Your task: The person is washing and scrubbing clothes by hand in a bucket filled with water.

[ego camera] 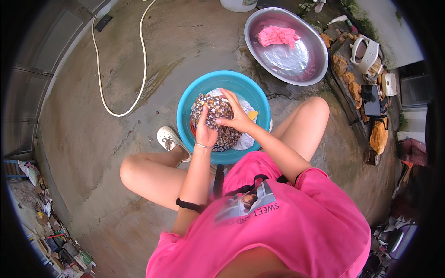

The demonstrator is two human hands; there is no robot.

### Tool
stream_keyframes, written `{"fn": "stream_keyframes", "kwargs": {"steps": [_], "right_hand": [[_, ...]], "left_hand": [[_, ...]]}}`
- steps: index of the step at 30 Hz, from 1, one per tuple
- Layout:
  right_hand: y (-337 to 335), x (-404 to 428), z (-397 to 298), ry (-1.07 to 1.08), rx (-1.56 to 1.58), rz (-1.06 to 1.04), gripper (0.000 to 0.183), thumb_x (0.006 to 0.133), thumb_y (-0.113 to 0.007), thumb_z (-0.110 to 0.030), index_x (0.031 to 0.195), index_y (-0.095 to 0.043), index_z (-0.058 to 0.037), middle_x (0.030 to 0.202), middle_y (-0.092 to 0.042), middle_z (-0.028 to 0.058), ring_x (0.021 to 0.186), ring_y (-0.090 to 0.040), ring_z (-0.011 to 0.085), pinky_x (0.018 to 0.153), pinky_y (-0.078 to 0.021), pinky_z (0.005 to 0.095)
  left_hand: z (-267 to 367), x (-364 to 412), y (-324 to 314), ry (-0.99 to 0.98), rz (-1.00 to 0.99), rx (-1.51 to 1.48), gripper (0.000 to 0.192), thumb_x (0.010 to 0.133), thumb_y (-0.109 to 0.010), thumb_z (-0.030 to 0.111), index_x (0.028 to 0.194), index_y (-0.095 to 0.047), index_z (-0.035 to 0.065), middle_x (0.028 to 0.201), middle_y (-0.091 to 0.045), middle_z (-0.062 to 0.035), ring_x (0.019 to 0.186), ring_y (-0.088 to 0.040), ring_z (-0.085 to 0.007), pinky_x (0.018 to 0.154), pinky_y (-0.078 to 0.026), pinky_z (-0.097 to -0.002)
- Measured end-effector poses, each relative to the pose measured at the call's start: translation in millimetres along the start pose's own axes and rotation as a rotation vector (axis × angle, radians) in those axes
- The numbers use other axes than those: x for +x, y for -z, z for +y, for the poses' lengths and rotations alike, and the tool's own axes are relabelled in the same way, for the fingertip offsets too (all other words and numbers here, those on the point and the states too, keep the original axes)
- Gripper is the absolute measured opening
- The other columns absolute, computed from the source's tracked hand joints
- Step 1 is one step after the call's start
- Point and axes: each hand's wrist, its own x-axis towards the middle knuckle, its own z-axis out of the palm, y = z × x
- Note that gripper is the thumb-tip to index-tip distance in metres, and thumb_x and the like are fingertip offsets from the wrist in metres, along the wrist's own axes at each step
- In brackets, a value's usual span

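A round teal plastic basin (185,139) stands on the ground between the person's knees. Bunched up in it is a dark patterned cloth (226,136), flecked with white and orange. My left hand (207,130), a bracelet at its wrist, holds the cloth from the near left, some fingers hidden. From the right, my right hand (240,116) holds the same bundle, thumb and fingers spread around its side. White cloth (246,140) lies under and beside it, with a yellow patch (252,115) at the right. Bits of red and striped cloth show at the bundle's lower left.
A large metal basin (321,52) with pink cloth (278,36) in it stands at the upper right. Beyond it is a white bucket (239,4). A pale hose (144,62) loops across the concrete at left. Rocks (378,137) and a white plastic item (365,55) line the right side.
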Motion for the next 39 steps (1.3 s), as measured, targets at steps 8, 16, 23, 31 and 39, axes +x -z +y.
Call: {"fn": "stream_keyframes", "kwargs": {"steps": [8, 16, 23, 31, 39], "right_hand": [[17.1, -21.7, 51.6, -0.302, -0.003, 0.070, 0.047, 0.063, -0.069, -0.006, 0.106, -0.052, 0.0001, 0.090, -0.064, 0.0108, 0.082, -0.062, 0.0216, 0.073, -0.0477, 0.0347], [-53.0, -26.8, -58.2, 0.392, -0.415, -0.146, 0.025, 0.068, -0.061, -0.019, 0.092, -0.059, -0.0134, 0.064, -0.056, 0.0064, 0.057, -0.057, 0.0311, 0.054, -0.0473, 0.0408], [-10.8, 0.9, 12.4, -0.281, -0.575, 0.060, 0.024, 0.081, -0.054, -0.027, 0.072, -0.062, -0.0071, 0.068, -0.061, 0.0132, 0.061, -0.059, 0.0338, 0.056, -0.0453, 0.0434], [-51.6, -24.5, -54.1, 0.396, -0.527, -0.106, 0.026, 0.074, -0.061, -0.027, 0.055, -0.052, -0.0124, 0.054, -0.045, 0.0040, 0.051, -0.051, 0.0242, 0.051, -0.0405, 0.0369], [-5.3, -16.9, 28.5, -0.346, -0.337, 0.087, 0.023, 0.079, -0.054, -0.020, 0.068, -0.055, -0.0010, 0.054, -0.050, 0.0146, 0.048, -0.050, 0.0268, 0.050, -0.0390, 0.0372]], "left_hand": [[2.7, 3.3, 5.3, -0.077, 0.116, -0.207, 0.039, 0.093, -0.046, 0.032, 0.123, -0.049, 0.0076, 0.124, -0.053, -0.0096, 0.115, -0.049, -0.0262, 0.100, -0.036, -0.0457], [-15.5, 6.7, 61.2, 0.054, 0.077, -0.307, 0.035, 0.092, -0.044, 0.034, 0.109, -0.057, 0.0066, 0.104, -0.062, -0.0073, 0.094, -0.060, -0.0218, 0.083, -0.049, -0.0382], [-45.7, 7.9, 20.8, 0.039, 0.543, 0.053, 0.027, 0.091, -0.050, 0.026, 0.105, -0.058, 0.0037, 0.098, -0.063, -0.0066, 0.086, -0.063, -0.0185, 0.075, -0.052, -0.0325], [-64.6, 13.7, 61.3, -0.187, 0.595, 0.484, 0.023, 0.091, -0.049, 0.028, 0.093, -0.060, 0.0076, 0.081, -0.061, -0.0047, 0.073, -0.059, -0.0129, 0.065, -0.050, -0.0283], [-27.5, 1.3, 19.1, 0.189, 0.296, -0.051, 0.026, 0.090, -0.051, 0.030, 0.103, -0.060, 0.0087, 0.100, -0.064, -0.0045, 0.092, -0.062, -0.0199, 0.084, -0.049, -0.0364]]}}
